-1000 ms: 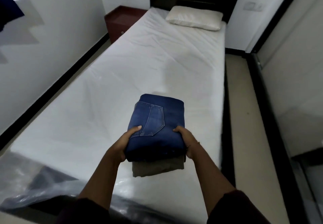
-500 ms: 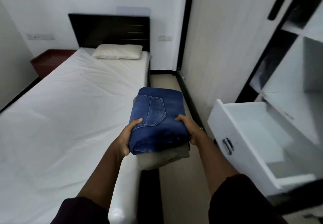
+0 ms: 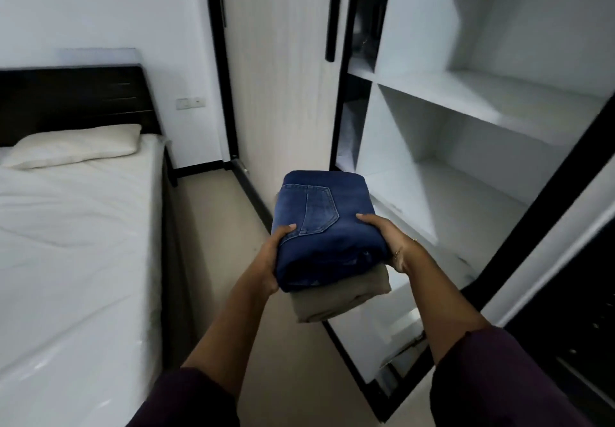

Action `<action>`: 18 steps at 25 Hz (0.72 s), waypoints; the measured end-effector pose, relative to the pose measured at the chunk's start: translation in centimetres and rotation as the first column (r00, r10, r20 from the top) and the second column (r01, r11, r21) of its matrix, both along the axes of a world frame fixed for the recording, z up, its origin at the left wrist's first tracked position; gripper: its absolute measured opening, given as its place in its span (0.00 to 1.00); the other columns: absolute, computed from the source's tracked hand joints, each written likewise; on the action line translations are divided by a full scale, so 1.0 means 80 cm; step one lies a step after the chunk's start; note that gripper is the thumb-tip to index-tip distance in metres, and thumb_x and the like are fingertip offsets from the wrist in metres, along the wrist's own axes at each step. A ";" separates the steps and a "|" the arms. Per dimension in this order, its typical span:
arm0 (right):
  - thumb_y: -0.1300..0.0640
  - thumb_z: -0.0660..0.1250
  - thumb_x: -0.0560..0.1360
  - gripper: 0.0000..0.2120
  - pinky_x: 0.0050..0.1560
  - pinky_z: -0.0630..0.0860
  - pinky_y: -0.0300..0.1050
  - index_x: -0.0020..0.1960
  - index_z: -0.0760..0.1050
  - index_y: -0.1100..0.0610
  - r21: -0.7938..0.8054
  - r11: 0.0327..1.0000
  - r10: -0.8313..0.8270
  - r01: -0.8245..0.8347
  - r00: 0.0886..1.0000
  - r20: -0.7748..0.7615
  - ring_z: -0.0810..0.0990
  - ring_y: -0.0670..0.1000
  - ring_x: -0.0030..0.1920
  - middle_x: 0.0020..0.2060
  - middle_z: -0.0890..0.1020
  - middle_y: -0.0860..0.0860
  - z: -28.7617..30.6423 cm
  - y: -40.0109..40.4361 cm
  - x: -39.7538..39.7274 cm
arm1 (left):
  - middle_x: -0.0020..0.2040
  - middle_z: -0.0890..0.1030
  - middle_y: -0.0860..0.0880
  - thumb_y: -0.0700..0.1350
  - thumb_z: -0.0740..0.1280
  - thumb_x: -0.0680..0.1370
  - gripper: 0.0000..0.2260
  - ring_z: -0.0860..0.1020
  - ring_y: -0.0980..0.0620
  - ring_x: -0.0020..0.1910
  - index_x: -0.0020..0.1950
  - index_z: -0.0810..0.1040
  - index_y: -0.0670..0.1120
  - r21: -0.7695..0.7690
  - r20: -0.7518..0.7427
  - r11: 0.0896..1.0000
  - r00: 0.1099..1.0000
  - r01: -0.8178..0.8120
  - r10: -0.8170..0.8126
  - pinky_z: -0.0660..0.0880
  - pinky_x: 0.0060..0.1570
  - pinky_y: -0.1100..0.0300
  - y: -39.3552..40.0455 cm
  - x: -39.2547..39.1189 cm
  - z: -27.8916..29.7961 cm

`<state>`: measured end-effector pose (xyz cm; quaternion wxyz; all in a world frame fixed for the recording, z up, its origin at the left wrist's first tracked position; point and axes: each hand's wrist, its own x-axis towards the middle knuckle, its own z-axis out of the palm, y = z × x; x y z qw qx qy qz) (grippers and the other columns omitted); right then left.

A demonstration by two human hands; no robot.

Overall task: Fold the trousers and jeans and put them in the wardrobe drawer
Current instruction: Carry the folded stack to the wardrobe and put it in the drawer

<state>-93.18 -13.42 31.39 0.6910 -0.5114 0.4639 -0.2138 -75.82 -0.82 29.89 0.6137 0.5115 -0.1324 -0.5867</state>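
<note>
Folded blue jeans [image 3: 324,227], back pocket up, lie on top of folded beige trousers [image 3: 346,300]. I carry the stack in the air between both hands. My left hand [image 3: 271,260] grips its left side, thumb on the denim. My right hand [image 3: 387,240] grips its right side. The stack hangs above the floor in front of the open white wardrobe drawer [image 3: 392,323], whose inside is largely hidden behind my right arm and the clothes.
The open wardrobe [image 3: 466,133] with white shelves fills the right; its sliding door [image 3: 283,77] with a black handle stands behind the stack. A bed [image 3: 66,243] with white sheet and pillow [image 3: 73,145] lies at the left. A narrow beige floor strip [image 3: 213,227] runs between.
My view has swung right from the bed to the wardrobe. The stack, held the same way in both hands, has come away from over the bed to in front of the drawer and shelves.
</note>
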 end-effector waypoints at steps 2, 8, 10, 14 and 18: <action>0.46 0.68 0.72 0.15 0.40 0.77 0.43 0.53 0.79 0.55 -0.046 0.999 0.017 -0.019 0.998 -0.060 0.83 0.52 0.41 0.42 0.86 0.53 0.007 -0.030 -0.027 | 0.39 0.85 0.43 0.52 0.67 0.72 0.15 0.82 0.45 0.38 0.50 0.80 0.43 -0.004 -0.022 0.999 0.999 0.044 -0.044 0.77 0.41 0.55 -0.038 -0.020 0.000; 0.56 0.67 0.69 0.04 0.33 0.73 0.39 0.41 0.77 0.57 -0.051 0.994 -0.112 0.101 0.949 -0.294 0.79 0.54 0.32 0.29 0.82 0.53 -0.035 -0.147 -0.072 | 0.40 0.85 0.42 0.47 0.65 0.72 0.14 0.81 0.43 0.40 0.51 0.81 0.40 0.067 -0.130 0.987 0.982 0.147 -0.137 0.77 0.40 0.56 -0.183 -0.056 -0.047; 0.59 0.66 0.61 0.07 0.35 0.72 0.41 0.39 0.76 0.58 -0.053 0.991 -0.137 0.127 0.934 -0.331 0.78 0.55 0.34 0.32 0.81 0.56 -0.063 -0.173 -0.075 | 0.37 0.84 0.42 0.41 0.62 0.71 0.11 0.79 0.42 0.40 0.46 0.80 0.39 0.199 -0.130 0.968 0.983 0.151 -0.127 0.75 0.41 0.57 -0.218 -0.061 -0.071; 0.65 0.65 0.62 0.08 0.37 0.71 0.40 0.40 0.74 0.58 -0.110 0.991 -0.122 0.076 0.850 -0.513 0.75 0.54 0.38 0.35 0.78 0.55 -0.122 -0.224 -0.067 | 0.45 0.78 0.40 0.35 0.58 0.71 0.07 0.74 0.42 0.42 0.36 0.73 0.41 0.447 -0.135 0.889 0.990 0.095 -0.038 0.70 0.42 0.55 -0.271 -0.077 -0.125; 0.69 0.60 0.65 0.14 0.37 0.70 0.41 0.48 0.73 0.56 -0.031 0.999 -0.005 -0.017 0.804 -0.595 0.74 0.52 0.38 0.36 0.76 0.52 -0.188 -0.256 -0.055 | 0.59 0.76 0.37 0.41 0.58 0.77 0.09 0.74 0.40 0.51 0.47 0.77 0.41 0.518 -0.272 0.855 0.945 -0.017 0.184 0.71 0.54 0.46 -0.299 -0.091 -0.180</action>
